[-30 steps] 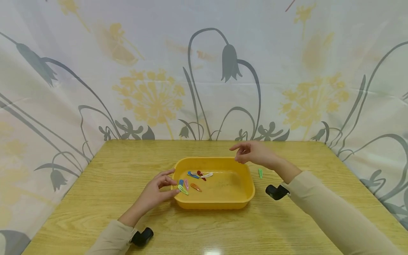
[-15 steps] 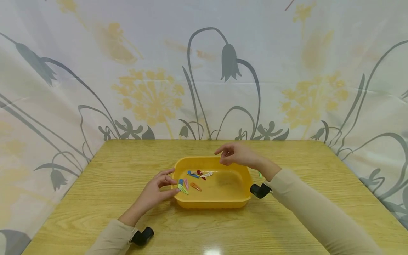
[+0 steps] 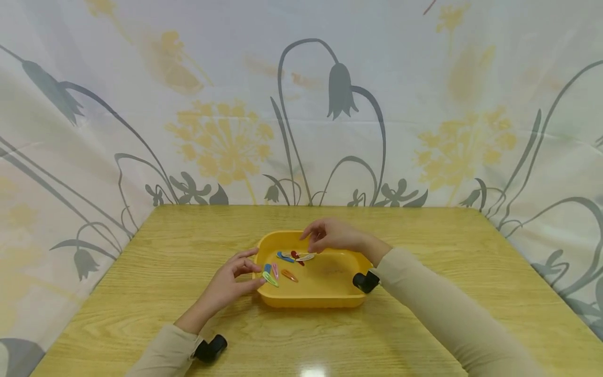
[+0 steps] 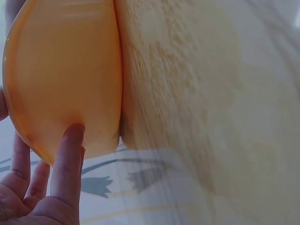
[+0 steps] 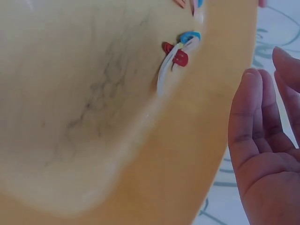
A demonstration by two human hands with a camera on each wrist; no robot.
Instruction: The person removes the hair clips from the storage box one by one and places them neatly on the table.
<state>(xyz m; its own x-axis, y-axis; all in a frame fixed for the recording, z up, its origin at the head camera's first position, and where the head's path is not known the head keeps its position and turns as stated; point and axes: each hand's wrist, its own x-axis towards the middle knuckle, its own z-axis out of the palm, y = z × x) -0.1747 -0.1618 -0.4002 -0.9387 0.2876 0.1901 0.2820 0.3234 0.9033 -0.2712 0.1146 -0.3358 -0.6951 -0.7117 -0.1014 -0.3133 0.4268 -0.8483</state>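
Left hand (image 3: 235, 276) gripping the yellow tray (image 3: 313, 302) by its left rim, right hand (image 3: 336, 235) above it, loosely bent, screening the far edge, snap hair clips (image 3: 289, 275) inside leftward, wooden table (image 3: 301, 335) beneath, floral backdrop (image 3: 414, 63) behind

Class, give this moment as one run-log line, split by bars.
left hand: touching yellow tray | right hand: above tray, holding nothing visible | in tray: multicoloured snap hair clips | tray: on wood-grain tabletop
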